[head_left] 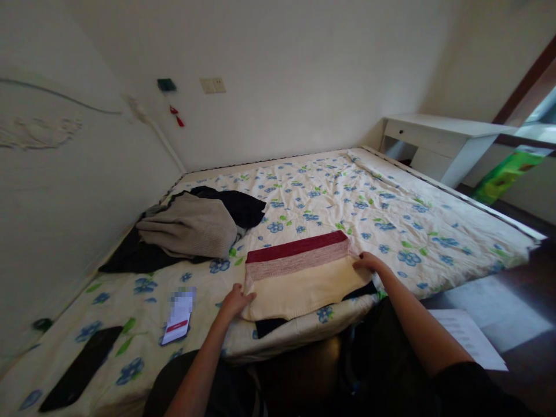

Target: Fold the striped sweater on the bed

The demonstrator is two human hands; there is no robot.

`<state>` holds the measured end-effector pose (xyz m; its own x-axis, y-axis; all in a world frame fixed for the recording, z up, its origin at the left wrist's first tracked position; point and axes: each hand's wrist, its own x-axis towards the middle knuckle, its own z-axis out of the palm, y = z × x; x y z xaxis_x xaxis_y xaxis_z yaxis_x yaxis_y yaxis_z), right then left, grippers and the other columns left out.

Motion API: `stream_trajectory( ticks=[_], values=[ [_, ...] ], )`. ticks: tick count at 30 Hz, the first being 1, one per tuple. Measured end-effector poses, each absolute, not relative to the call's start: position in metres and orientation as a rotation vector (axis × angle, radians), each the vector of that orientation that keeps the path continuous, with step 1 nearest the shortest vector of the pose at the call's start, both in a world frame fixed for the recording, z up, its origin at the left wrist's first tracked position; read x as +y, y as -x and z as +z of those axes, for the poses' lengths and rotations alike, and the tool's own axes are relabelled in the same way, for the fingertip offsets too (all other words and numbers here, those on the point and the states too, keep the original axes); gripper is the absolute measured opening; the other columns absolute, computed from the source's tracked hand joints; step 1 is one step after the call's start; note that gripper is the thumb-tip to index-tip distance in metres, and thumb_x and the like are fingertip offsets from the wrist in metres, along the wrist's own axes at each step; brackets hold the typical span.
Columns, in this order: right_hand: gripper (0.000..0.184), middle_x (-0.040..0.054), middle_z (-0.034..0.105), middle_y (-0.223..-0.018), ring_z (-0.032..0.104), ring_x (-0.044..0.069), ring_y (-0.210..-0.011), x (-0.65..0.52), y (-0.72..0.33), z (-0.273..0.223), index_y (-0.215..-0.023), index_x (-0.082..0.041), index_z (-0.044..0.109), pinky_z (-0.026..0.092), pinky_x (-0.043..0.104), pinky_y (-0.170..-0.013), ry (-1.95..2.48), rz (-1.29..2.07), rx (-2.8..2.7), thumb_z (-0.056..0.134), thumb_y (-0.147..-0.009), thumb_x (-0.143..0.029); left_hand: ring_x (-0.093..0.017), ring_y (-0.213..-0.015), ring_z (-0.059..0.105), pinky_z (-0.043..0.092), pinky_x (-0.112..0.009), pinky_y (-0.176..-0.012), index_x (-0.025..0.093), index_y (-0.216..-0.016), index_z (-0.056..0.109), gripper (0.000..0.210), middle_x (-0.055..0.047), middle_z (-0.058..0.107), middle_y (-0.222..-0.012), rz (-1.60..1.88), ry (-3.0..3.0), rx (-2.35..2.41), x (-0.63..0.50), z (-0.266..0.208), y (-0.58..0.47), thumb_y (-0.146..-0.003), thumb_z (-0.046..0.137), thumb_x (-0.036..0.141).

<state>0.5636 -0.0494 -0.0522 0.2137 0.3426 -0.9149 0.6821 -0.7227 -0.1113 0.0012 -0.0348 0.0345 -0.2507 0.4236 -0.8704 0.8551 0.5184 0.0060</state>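
A folded knit sweater (299, 281) lies near the bed's front edge, banded dark red, mottled pink and cream. At its left side my left hand (237, 301) is closed, thumb and fingers pinching the cream edge. My right hand (368, 262) grips the opposite side edge, its fingers closed on the knit. Black fabric (271, 328) pokes out from under the sweater at the lower left and lower right; whether it belongs to the sweater I cannot tell.
A pile of clothes with a grey-brown knit (191, 223) on black garments lies at the left. A lit phone (179, 315) and a flat black object (82, 368) rest on the floral bedsheet (313, 202). Beyond the bed stands a white desk (438, 130). Printed paper (467, 339) lies at the right.
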Motion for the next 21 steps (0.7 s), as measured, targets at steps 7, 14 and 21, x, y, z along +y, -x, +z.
stream_trajectory(
  ticks=[7, 14, 21],
  values=[
    [0.070, 0.0218, 0.047, -0.177, 0.040, 0.033, -0.168, -0.034, -0.478, -0.074, -0.172, -0.014, 0.048, 0.030, 0.044, -0.137, -2.103, -1.288, 1.554, 0.059, -0.112, -0.048, -0.036, -0.161, 0.051, 0.032, -0.051, -0.138, 0.013, -0.161, 0.060, 0.059, -0.021, 0.061, -0.168, -0.292, -1.728, 1.648, 0.002, -0.022, -0.071, -0.105, 0.049, 0.029],
    [0.076, 0.0192, 0.024, -0.189, 0.019, 0.042, -0.176, -0.039, -0.435, -0.091, -0.183, -0.017, 0.031, 0.009, 0.072, -0.138, -1.775, -1.379, 1.483, 0.040, -0.117, -0.054, -0.041, -0.170, 0.037, 0.021, -0.056, -0.142, 0.010, -0.172, 0.052, 0.077, -0.024, 0.047, -0.178, -0.398, -1.644, 1.729, -0.010, -0.080, -0.065, -0.108, 0.050, 0.052],
    [0.075, 0.0122, 0.017, -0.191, 0.011, 0.034, -0.179, -0.012, -0.296, -0.098, -0.184, -0.014, 0.027, 0.009, 0.059, -0.143, -1.752, -1.436, 1.793, 0.035, -0.117, -0.046, -0.042, -0.171, 0.036, 0.019, -0.057, -0.143, 0.007, -0.174, 0.049, 0.077, -0.023, 0.045, -0.180, -0.304, -1.693, 1.764, -0.027, -0.092, -0.055, -0.108, 0.050, 0.047]
  ],
)
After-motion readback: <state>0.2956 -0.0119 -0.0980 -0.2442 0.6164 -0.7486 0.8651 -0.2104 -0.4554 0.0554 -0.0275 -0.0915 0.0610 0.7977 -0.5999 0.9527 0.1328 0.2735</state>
